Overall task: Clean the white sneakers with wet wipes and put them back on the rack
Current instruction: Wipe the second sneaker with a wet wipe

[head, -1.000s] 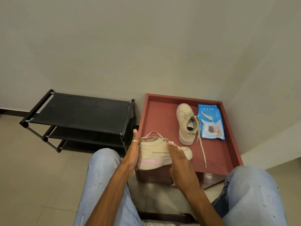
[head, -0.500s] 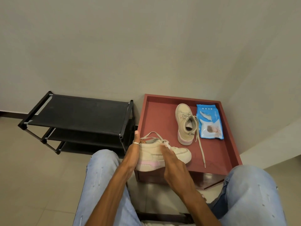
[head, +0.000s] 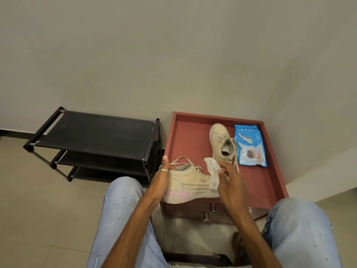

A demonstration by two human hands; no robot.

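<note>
A seated person's right hand (head: 230, 182) had lifted off the near sneaker (head: 190, 185), where half a second before it was pressed flat against the upper; now it stood just clear of the toe with a crumpled wipe (head: 212, 174) pinched between thumb and fingertips, the cloth dangling against the shoe's front. The left hand (head: 161, 180) had not moved: its fingers curled round the heel, thumb raised by the collar, steadying the shoe on the front edge of the red tray (head: 183, 136). The lift read as the end of one stroke, or a regrip of the wipe, rather than the end of the job; cleaning of this shoe looked to be under way, not finished.

The second sneaker (head: 221, 144) lay further back in the tray, toe away from the person, a loose lace trailing forward, just beside the blue wipes pack (head: 250, 146). Whether it had been wiped could not be told. The black rack (head: 92, 132) stood to the left of the tray with no shoes visible on it, so both replacements remained to be done.

The sneakers were off-white with a soft, matt, suede-like upper, thick flat soles and a pink band on the near one's side. The wipe was thin, limp and creased. The pack was glossy plastic film, flat and slightly wrinkled. The tray was rigid with a low raised rim, set over a drawer front with metal pulls; the rack's shelves looked like taut dark fabric on a tubular frame.
</note>
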